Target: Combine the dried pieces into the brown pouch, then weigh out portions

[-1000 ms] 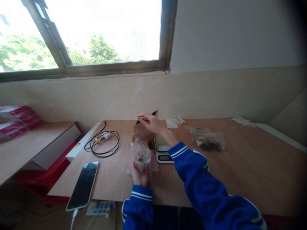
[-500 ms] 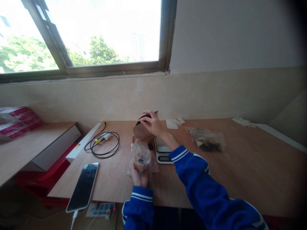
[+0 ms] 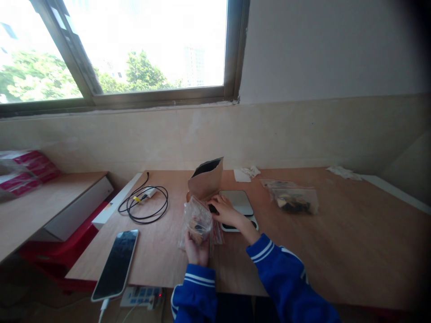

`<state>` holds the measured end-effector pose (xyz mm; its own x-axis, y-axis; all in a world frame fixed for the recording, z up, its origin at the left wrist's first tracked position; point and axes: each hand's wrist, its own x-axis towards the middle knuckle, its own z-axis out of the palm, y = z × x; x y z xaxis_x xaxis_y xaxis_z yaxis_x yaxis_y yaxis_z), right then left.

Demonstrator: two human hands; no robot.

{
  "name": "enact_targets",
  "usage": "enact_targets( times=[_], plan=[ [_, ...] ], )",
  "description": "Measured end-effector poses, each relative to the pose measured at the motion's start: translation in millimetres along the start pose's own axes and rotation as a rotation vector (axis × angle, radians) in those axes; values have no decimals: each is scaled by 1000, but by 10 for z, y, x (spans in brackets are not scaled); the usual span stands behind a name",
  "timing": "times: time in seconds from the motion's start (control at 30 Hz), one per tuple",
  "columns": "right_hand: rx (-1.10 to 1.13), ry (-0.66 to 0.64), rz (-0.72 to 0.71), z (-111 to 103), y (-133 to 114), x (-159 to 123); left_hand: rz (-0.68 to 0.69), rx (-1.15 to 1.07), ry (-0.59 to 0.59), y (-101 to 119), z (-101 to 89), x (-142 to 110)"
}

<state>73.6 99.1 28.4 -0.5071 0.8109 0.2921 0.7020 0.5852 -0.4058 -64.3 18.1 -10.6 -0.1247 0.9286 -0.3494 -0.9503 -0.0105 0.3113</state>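
Observation:
My left hand (image 3: 197, 252) is wrapped round the lower part of a clear zip-lock bag (image 3: 198, 220) with light brown and dark pieces inside. Just right of the bag's mouth, my right hand (image 3: 222, 210) has its fingers closed on a small dark piece (image 3: 213, 209), whose kind I cannot make out. Behind both hands stands a brown paper pouch (image 3: 208, 181), its dark mouth gaping. A white kitchen scale (image 3: 237, 202) lies under and behind my right hand. More clear bags with red zip strips (image 3: 218, 234) lie flat beside the held bag.
On the right are filled zip-lock bags (image 3: 294, 204). Crumpled white paper (image 3: 247, 173) lies by the wall. To the left are a coiled black cable (image 3: 164, 206) and a phone (image 3: 116, 264) overhanging the edge of the wooden table (image 3: 336, 251), with a power strip (image 3: 141, 296) below.
My right hand has come down from over the pouch's mouth to the dark piece beside the clear bag and closed on it. My left hand has stayed with the bag.

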Motion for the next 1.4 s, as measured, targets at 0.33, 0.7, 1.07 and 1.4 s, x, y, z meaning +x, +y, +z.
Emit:
enact_targets(
  times=[0.33,0.7,1.07,1.4],
  plan=[
    [297,283,-26,-392,-135,92,-10,16,-2,3,-26,14],
    [181,624,-159,-1007,-195,669,-18,-16,-22,3,-20,9],
    [259,679,-155,-792,-95,604,-12,-9,30,-6,38,-16],
    [371,803,-73,-833,-448,292,13,27,26,-8,53,-29]
  ],
)
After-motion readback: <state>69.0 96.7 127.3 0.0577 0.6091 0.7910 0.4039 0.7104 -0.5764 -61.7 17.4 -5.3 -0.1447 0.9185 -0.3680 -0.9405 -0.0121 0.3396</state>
